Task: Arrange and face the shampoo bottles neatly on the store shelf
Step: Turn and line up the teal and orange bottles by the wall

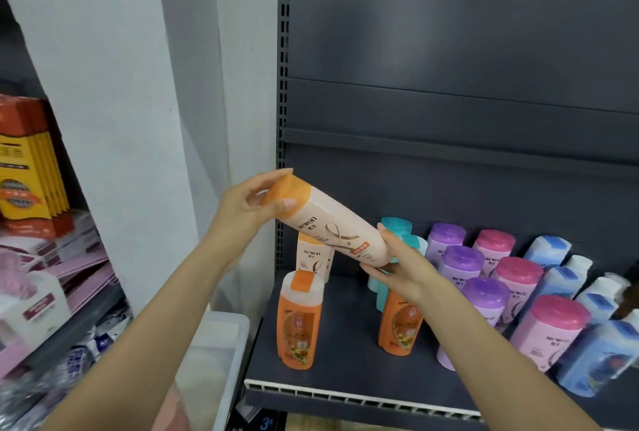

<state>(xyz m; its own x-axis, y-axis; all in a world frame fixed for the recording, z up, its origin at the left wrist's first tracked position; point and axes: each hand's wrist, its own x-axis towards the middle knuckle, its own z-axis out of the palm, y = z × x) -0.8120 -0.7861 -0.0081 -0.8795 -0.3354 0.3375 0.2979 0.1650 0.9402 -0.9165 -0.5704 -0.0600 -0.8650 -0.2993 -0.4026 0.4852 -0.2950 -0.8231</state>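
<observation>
Centrally, a person's two bare hands hold a peach bottle (332, 223) sideways in the air, above the left end of a dark shelf (345, 382). The left hand (242, 209) curls round the bottle's orange cap (281, 194), thumb on the near side and fingers over the top. The right hand (397, 271) cups the bottle's base from below, fingers fairly straight and thumb resting against its side. The bottle tilts, cap end higher and to the left.

Under the bottle, a second peach bottle (313, 254) stands at the shelf's back left. In front of it stands an orange bottle (299, 323), and a second orange bottle (399, 327) stands to its right, partly hidden by the right wrist. Teal-capped bottles (397, 226) stand behind the right hand. Further right along the shelf are rows of purple-capped bottles (463, 258), pink-capped bottles (518, 273) and blue bottles (549, 247), with white-capped ones (581, 263) at the far edge.

Left of the shelf is a white wall (114, 85). Beyond it, another rack holds yellow boxes (31, 181) and pink packs (69, 258). Below the shelf's left corner sits a clear plastic bin (228, 347).
</observation>
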